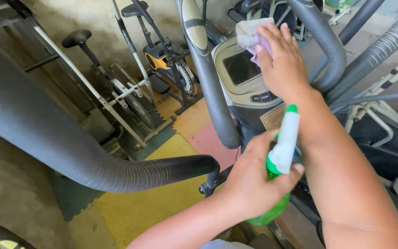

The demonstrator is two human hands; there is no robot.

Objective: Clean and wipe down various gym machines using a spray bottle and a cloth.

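My right hand (282, 60) presses cloth (250, 34) on console (242, 78) at 12 o'clock; left hand (254, 182) clamps bottle (279, 161) at 6. Risk: nozzle near my forearm, stray squeeze wets buttons.

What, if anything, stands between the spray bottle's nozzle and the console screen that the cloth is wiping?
The right hand and its forearm do: the hand presses the cloth on the upper right edge of the console screen, and the forearm runs just right of the spray bottle, held lower down in the left hand. The screen's left part is uncovered.
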